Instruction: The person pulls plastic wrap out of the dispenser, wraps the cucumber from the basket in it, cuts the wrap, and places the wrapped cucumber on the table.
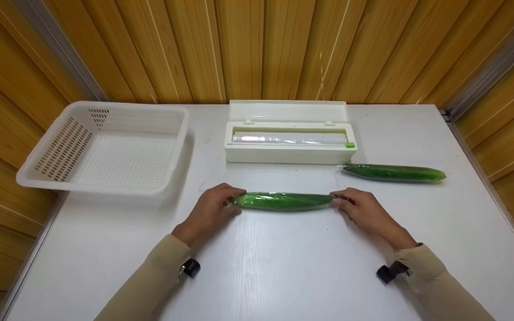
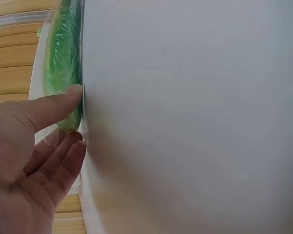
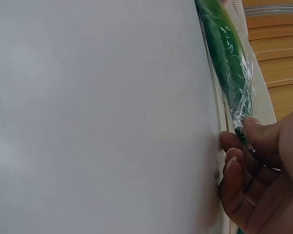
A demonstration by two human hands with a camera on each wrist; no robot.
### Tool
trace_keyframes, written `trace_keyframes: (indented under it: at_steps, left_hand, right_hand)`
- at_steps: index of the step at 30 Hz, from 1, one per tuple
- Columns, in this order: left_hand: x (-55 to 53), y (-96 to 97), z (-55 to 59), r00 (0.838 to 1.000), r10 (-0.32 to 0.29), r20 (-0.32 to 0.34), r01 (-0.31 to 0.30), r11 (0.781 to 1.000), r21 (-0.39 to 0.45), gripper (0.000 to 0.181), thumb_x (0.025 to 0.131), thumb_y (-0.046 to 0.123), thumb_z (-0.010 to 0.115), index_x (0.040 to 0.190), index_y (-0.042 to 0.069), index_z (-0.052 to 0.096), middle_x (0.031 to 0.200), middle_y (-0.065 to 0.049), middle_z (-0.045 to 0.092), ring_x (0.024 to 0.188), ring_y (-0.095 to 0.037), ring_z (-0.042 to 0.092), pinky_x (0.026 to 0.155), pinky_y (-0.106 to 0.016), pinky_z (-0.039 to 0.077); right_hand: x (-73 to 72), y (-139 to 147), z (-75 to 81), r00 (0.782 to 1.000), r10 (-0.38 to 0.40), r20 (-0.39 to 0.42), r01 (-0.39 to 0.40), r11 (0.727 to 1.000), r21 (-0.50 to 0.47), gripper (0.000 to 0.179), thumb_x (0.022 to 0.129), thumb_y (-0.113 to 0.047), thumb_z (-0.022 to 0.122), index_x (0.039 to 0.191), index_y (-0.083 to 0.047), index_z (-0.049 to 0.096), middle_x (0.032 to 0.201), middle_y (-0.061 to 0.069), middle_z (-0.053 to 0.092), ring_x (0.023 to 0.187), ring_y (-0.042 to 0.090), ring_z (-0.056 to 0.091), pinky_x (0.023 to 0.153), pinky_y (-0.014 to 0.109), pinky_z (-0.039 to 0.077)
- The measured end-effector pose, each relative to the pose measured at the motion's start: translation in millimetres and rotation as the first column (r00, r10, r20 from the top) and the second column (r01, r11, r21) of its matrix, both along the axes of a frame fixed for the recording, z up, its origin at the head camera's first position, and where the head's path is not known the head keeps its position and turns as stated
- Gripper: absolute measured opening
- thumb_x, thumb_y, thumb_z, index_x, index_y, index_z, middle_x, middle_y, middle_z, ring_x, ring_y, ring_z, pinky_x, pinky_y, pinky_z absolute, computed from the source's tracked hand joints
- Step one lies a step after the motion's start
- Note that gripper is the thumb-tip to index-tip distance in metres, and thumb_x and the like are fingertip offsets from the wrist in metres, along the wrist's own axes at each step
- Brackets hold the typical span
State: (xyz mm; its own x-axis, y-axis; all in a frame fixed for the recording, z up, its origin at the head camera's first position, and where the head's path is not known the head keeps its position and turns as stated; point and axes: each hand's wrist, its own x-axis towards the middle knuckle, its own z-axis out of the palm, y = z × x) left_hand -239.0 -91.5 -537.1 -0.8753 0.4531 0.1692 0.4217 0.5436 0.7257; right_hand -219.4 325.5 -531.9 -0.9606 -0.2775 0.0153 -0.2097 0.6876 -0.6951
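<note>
A green cucumber in clear plastic wrap lies crosswise on the table between the two hands. At its left end, my left hand has thumb and fingers around the tip. The left wrist view shows the thumb laid along the cucumber's side, with loose film sticking out past the tip. My right hand pinches the narrow right end, where the right wrist view shows the wrap bunched and wrinkled. Farther right, a second wrapped cucumber rests on the table, touched by neither hand.
Behind the hands stands a white box, lid raised, with a roll of plastic wrap inside and a green slider at its right. A white perforated basket sits at the left. Wood-patterned walls enclose the white table.
</note>
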Motion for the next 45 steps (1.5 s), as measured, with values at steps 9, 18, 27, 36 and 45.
trace_keyframes:
  at_steps: [9, 18, 27, 36, 45]
  left_hand:
    - [-0.3, 1.4, 0.9, 0.999, -0.013, -0.049, 0.011, 0.999, -0.036, 0.036, 0.098, 0.006, 0.076, 0.133, -0.001, 0.072, 0.104, -0.009, 0.073, 0.097, -0.022, 0.069, 0.087, -0.041, 0.058]
    - [-0.9, 4.2, 2.3, 1.000, 0.016, -0.010, -0.017, 0.997, -0.072, 0.030, 0.111, 0.015, 0.058, 0.129, -0.004, 0.071, 0.107, -0.010, 0.070, 0.101, -0.026, 0.067, 0.094, -0.045, 0.055]
    - [2.2, 3.8, 3.1, 0.997, -0.021, 0.080, 0.025, 0.998, -0.052, 0.036, 0.099, 0.015, 0.077, 0.131, -0.001, 0.071, 0.103, -0.002, 0.063, 0.091, -0.017, 0.057, 0.084, -0.038, 0.052]
    - [1.4, 1.7, 3.8, 0.996, 0.019, 0.090, -0.010, 0.994, -0.107, 0.016, 0.103, 0.014, 0.070, 0.112, 0.003, 0.075, 0.099, -0.003, 0.068, 0.092, -0.021, 0.062, 0.089, -0.043, 0.053]
    - [1.7, 0.6, 4.0, 0.999, -0.043, 0.004, 0.043, 0.976, -0.212, 0.017, 0.106, 0.016, 0.066, 0.094, 0.006, 0.069, 0.085, -0.002, 0.064, 0.082, -0.020, 0.058, 0.081, -0.042, 0.053]
  right_hand:
    - [2.2, 2.6, -0.6, 0.999, 0.002, 0.033, 0.002, 0.993, -0.121, 0.031, 0.106, -0.008, 0.065, 0.137, -0.002, 0.066, 0.096, 0.007, 0.066, 0.072, 0.018, 0.061, 0.057, 0.027, 0.052]
    - [3.1, 5.7, 0.0, 0.999, 0.047, -0.010, -0.048, 0.993, -0.104, 0.035, 0.106, -0.019, 0.069, 0.135, 0.000, 0.071, 0.094, 0.002, 0.065, 0.072, 0.015, 0.061, 0.060, 0.026, 0.053]
    - [3.6, 3.7, -0.8, 0.998, -0.002, -0.057, 0.001, 1.000, -0.021, 0.024, 0.100, -0.009, 0.075, 0.122, -0.002, 0.078, 0.095, 0.001, 0.070, 0.068, 0.009, 0.058, 0.061, 0.024, 0.048]
    - [4.5, 2.9, 1.3, 0.998, 0.016, -0.061, -0.017, 1.000, -0.019, 0.016, 0.101, -0.007, 0.072, 0.113, 0.000, 0.079, 0.090, 0.002, 0.070, 0.067, 0.011, 0.061, 0.057, 0.025, 0.053]
    - [3.0, 5.7, 2.0, 0.995, 0.070, -0.071, -0.069, 0.997, 0.019, 0.016, 0.104, -0.006, 0.068, 0.115, -0.001, 0.079, 0.081, -0.003, 0.061, 0.069, 0.009, 0.057, 0.060, 0.025, 0.050]
